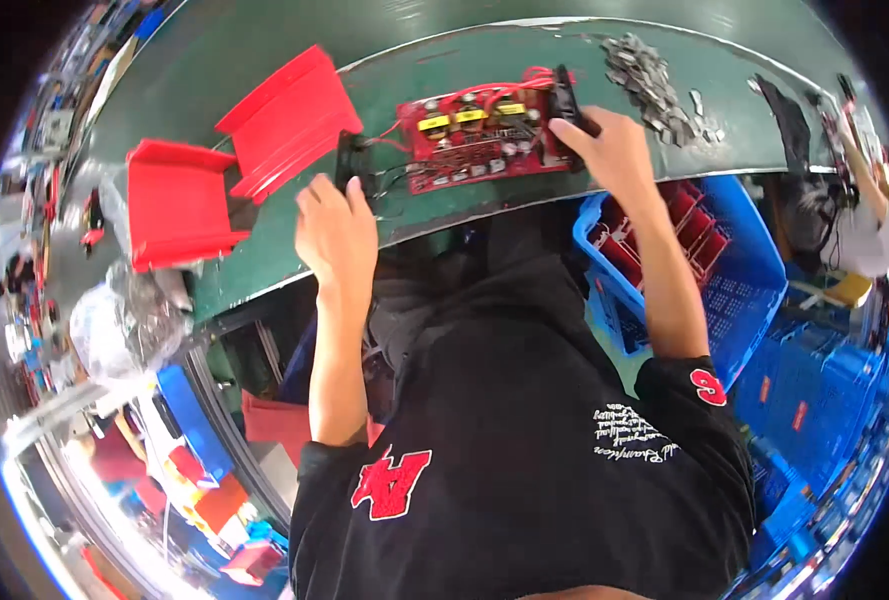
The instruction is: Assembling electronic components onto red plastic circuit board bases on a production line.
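A red circuit board lies on the green workbench in front of me, with yellow-banded transformers and red wires along its far side. At its left end stands a black end panel, joined to the board by thin wires. My left hand has its fingers closed around the near edge of that panel. Another black end panel stands upright against the board's right end. My right hand grips this one, thumb on the near side, with the other fingers partly hidden behind it.
Two red housing shells lie on the bench to the left. Small grey pieces are heaped at the far right. Below the bench's right edge, a blue crate holds several red boards. Clear plastic bags hang at left.
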`<state>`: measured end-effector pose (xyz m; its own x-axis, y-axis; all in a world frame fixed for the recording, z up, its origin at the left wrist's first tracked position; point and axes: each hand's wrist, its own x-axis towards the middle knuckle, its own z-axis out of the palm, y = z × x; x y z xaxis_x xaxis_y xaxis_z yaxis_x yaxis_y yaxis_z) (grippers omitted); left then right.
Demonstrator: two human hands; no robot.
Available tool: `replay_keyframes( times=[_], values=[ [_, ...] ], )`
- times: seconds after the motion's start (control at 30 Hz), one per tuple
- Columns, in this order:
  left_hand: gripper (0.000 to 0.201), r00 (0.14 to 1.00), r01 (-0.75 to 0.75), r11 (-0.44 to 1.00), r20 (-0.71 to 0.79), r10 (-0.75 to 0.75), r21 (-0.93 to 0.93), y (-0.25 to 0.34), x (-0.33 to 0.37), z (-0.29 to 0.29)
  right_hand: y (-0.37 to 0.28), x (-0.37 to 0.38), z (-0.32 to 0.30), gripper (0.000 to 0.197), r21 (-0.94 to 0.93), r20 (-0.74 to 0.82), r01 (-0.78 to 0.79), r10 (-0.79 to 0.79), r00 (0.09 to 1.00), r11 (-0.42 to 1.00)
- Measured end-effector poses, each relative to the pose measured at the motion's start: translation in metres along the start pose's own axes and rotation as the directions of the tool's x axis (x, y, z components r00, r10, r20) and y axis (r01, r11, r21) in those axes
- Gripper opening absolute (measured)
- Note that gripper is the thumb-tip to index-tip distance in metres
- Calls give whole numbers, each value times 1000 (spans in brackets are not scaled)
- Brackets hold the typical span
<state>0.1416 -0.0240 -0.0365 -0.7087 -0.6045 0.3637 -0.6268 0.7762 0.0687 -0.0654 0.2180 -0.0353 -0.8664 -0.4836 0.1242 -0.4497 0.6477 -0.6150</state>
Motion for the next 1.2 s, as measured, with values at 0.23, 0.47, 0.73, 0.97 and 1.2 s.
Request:
replay_keyframes(
  times=[0.23,0.47,0.73,0.97,1.2],
  values=[
    [18,870,-256,535,50,491,-805,136,61,-14,-4,-75,25,17,395,-413,48,130,902,917],
    [19,592,-721,483,-80,802,-497,287,120,97,29,-128,33,14,539,-244,-167,343,907,825],
    [9,382,-887,358,-26,924,-293,307,121,103,76,-113,2,15,460,-341,-250,429,837,852],
    [16,643,-712,582,-32,765,-394,277,119,62,120,9,-43,18,-93,-496,-17,-32,868,996],
    [15,890,-82,605,215,402,-792,136,70,-39,156,31,-73,28,-162,-323,-133,75,943,978]
  ],
)
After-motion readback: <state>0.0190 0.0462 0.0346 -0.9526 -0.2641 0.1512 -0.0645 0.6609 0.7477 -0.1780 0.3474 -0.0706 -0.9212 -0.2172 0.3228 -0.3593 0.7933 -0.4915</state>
